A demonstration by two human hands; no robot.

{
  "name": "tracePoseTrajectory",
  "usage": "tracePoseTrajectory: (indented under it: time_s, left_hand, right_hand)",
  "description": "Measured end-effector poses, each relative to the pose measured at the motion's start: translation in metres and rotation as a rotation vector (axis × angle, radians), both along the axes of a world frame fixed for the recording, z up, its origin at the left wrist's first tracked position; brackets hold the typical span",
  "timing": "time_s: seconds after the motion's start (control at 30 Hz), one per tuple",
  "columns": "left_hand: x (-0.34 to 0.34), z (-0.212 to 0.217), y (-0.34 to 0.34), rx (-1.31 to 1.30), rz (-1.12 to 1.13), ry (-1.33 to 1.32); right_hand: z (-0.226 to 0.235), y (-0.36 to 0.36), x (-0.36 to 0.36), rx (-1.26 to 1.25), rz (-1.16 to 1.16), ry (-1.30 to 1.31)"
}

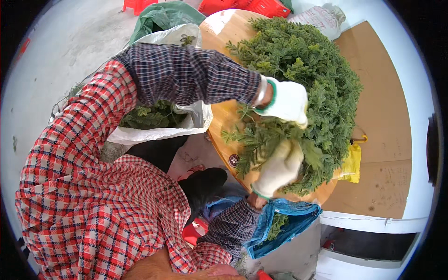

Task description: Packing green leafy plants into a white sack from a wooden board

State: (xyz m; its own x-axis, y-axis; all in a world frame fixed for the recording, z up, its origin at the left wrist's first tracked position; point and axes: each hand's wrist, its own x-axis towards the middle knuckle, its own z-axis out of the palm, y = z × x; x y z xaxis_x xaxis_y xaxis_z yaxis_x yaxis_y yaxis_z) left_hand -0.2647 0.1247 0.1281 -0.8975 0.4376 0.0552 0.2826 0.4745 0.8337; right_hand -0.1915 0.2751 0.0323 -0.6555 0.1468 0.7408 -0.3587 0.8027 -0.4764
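Observation:
My left hand, in a white knit glove with a green cuff edge, reaches over the table. Its fingers bend down, closed on green sprigs beside the pile. Nearer the table's close edge is my right hand, gloved alike, its fingers curled round leafy sprigs and partly blurred. A blurred sprig sticks out next to it. The large heap of green foliage covers much of the round wooden table. The fingertips of both hands are partly hidden by gloves and leaves.
A white sack holding greenery stands left of the table. A blue bag with sprigs sits below its near edge. Brown cardboard and a yellow bag are on the right. Red crates and a whitish sack stand behind.

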Motion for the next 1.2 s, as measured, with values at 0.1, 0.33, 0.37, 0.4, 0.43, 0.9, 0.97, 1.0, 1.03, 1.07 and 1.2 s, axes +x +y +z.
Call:
tracePoseTrajectory:
  time_s: [0.1,0.33,0.37,0.4,0.43,0.9,0.97,1.0,1.03,1.07,1.2]
  left_hand:
    - [-0.005,0.020,0.010,-0.040,-0.010,0.172]
    - [-0.023,0.043,-0.050,0.028,0.099,0.111]
    - [-0.034,0.038,-0.073,0.105,0.023,-0.006]
    - [-0.054,0.026,-0.101,0.176,-0.045,-0.121]
    - [-0.051,0.026,-0.123,0.409,-0.402,-0.410]
    - [0.023,-0.060,-0.132,0.242,0.151,-0.192]
    - [0.029,-0.062,-0.135,0.222,0.174,-0.189]
    - [0.030,-0.063,-0.134,0.200,0.168,-0.192]
    - [0.031,-0.065,-0.133,0.216,0.175,-0.240]
    - [0.030,-0.068,-0.133,0.216,0.172,-0.244]
    - [0.038,-0.076,-0.137,0.161,0.099,-0.367]
  right_hand:
    - [-0.004,-0.008,-0.005,0.308,0.084,-0.378]
    - [-0.011,0.039,0.007,0.336,-0.240,-0.673]
    - [-0.021,0.051,0.002,0.294,-0.235,-0.611]
    - [-0.035,0.070,-0.007,0.248,-0.219,-0.548]
    - [-0.034,0.077,-0.013,0.220,-0.215,-0.565]
    - [0.019,0.020,0.024,-0.026,-0.356,-0.071]
    - [0.004,0.011,0.012,0.195,-0.036,0.166]
    - [0.002,-0.002,0.012,0.230,0.085,0.084]
    - [-0.002,-0.006,0.006,0.322,0.055,-0.029]
    - [-0.010,-0.004,-0.001,0.414,0.024,-0.143]
    - [-0.040,0.037,-0.033,0.240,0.210,-0.228]
